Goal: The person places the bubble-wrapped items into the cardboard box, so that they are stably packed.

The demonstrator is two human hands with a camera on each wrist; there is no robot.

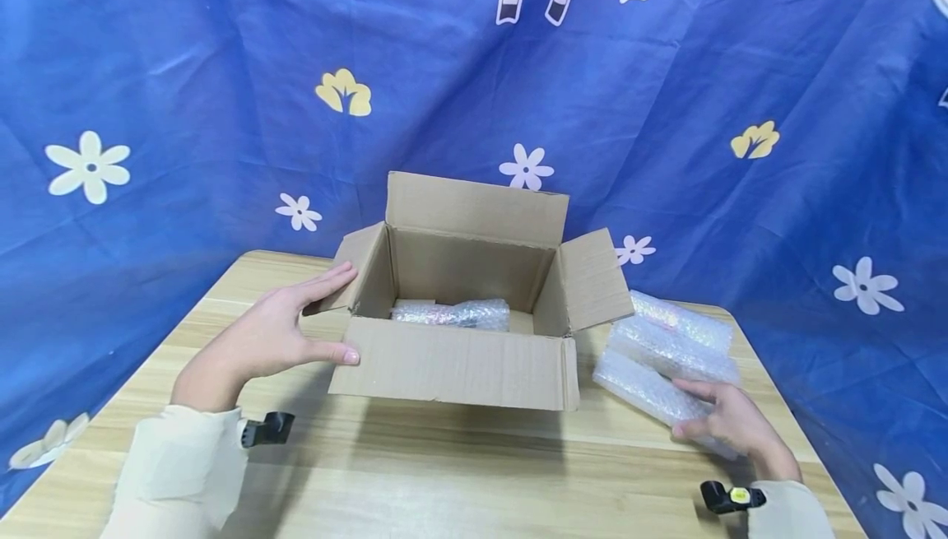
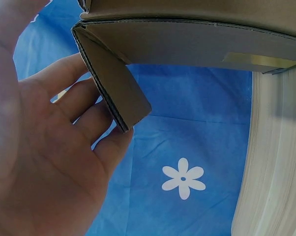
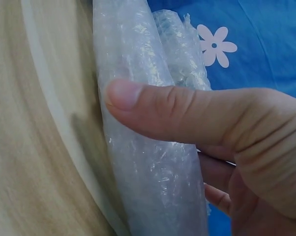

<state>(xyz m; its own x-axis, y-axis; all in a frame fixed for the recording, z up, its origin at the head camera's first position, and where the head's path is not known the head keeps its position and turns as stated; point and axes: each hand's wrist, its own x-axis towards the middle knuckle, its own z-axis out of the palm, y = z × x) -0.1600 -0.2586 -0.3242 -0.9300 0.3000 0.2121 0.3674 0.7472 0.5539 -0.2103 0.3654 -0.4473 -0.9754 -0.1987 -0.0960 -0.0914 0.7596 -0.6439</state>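
Observation:
An open cardboard box (image 1: 452, 370) stands on the table, its flaps spread outward. Inside lies a bubble-wrapped package (image 1: 452, 314). My left hand (image 1: 270, 333) is at the box's left side, the extended fingers touching the left flap (image 2: 113, 78) and the thumb at the corner of the front flap. To the right of the box, three bubble-wrapped packages lie side by side. My right hand (image 1: 729, 424) grips the nearest bubble-wrapped package (image 3: 148, 167) at its right end, thumb across one face and fingers on the other side. The wrapping blurs what is inside.
The wooden table (image 1: 444, 481) has its far edge against a blue curtain (image 1: 444, 95) printed with flowers. Two more bubble-wrapped packages (image 1: 666, 337) lie behind the gripped one, close to the box's right flap (image 1: 592, 280) and the table's right edge.

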